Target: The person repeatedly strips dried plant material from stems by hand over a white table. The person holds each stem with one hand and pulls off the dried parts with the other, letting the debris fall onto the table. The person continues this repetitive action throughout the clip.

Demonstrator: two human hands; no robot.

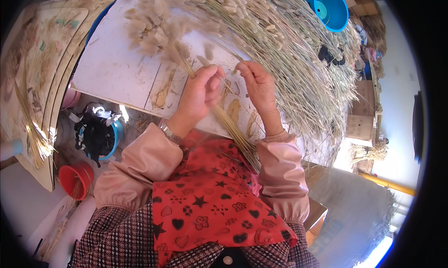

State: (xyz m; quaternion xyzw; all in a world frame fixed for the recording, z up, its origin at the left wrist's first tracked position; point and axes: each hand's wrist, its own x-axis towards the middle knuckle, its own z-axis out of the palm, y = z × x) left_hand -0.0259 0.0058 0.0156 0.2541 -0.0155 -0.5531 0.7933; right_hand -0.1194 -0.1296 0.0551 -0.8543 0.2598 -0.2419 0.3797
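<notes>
My left hand (201, 93) is closed around a bunch of dried bunny-tail grass (157, 26). The fluffy heads fan out beyond the thumb to the upper left. Below the hand, the bundled stems (231, 126) slant down to the right over my lap. A loose grass head (209, 52) shows just above the left thumb. To the right, my right hand (259, 84) hovers apart from the bunch with thumb and fingers drawn together. Whether a thin stem or scrap is between its fingertips is too small to tell.
A large heap of dried grass (280, 54) covers the right of the white table (115, 65). A blue bucket (327, 9) lies at its far end. Left of the table are stacked boards (70, 33), a blue bin of black material (115, 142) and a red bucket (77, 180).
</notes>
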